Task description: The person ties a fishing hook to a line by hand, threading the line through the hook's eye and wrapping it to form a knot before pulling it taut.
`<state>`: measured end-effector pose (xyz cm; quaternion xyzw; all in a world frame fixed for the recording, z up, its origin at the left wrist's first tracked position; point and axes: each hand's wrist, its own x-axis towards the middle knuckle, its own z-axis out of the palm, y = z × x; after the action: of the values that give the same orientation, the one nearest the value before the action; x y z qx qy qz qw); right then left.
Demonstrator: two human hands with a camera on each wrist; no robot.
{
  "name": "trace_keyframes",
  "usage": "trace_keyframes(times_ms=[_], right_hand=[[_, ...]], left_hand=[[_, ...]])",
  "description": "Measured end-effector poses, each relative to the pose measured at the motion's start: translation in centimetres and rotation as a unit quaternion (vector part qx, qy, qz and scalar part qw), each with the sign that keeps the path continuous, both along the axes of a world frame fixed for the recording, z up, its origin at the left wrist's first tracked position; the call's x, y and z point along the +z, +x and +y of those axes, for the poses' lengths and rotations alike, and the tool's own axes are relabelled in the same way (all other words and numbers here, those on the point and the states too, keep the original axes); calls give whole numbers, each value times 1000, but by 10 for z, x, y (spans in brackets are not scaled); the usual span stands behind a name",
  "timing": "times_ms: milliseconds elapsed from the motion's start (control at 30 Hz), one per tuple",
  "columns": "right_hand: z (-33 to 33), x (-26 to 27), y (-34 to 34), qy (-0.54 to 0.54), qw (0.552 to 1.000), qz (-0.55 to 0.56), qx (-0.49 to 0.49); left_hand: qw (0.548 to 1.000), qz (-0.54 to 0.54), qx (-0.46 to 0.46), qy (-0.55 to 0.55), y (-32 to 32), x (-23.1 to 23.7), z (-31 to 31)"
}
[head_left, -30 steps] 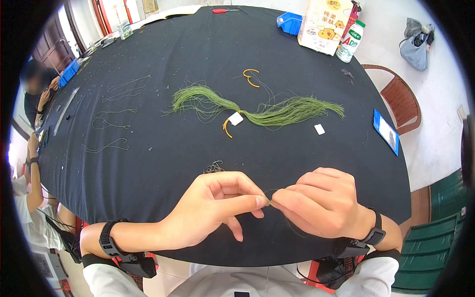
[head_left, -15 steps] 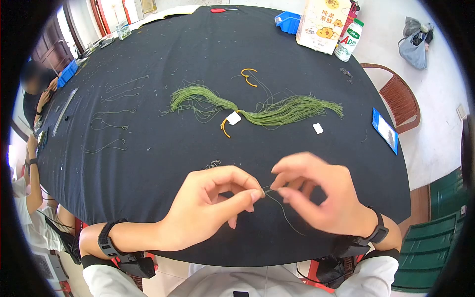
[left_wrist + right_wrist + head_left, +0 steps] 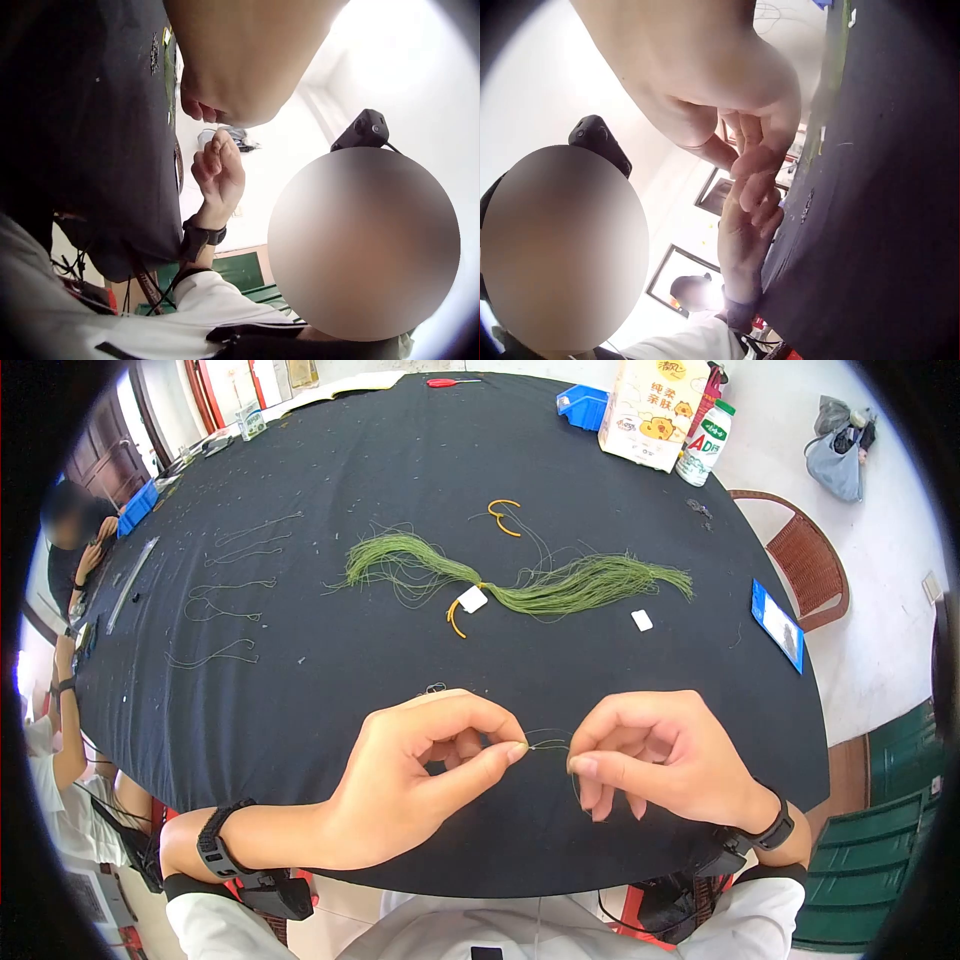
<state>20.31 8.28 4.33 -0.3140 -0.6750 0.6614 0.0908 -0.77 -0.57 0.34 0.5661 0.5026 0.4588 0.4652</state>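
Note:
Just above the near part of the black-covered table, my left hand pinches a thin green line between thumb and index fingertip. Facing it, my right hand pinches the same line between thumb and forefinger, its other fingers curled below. A short double stretch spans the gap between the hands, and a strand hangs beside the right fingertips. Behind my left hand, a small pile of dark bent wire pieces shows in the left wrist view. In both wrist views the line itself is too fine to make out.
A bundle of green line lies mid-table, with a white tag and yellow ties. Several looped lines lie at left. A blue packet is at the right edge; a bottle stands at the back. People sit far left.
The hands were together at the line; the right hand opened its fingers, moved right and now pinches the line again. A strand that trailed toward the lower right now hangs by the right fingertips.

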Motion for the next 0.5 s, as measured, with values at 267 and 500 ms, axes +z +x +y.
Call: trace_keyframes(times_ms=[267,500], right_hand=[[0,-11,0,209,977,39,-9],[5,-15,-4,4,998,60,-25]], left_hand=[[997,47,-2,59,-1,-3,0],[996,55,-25,61,-2,-1,0]])
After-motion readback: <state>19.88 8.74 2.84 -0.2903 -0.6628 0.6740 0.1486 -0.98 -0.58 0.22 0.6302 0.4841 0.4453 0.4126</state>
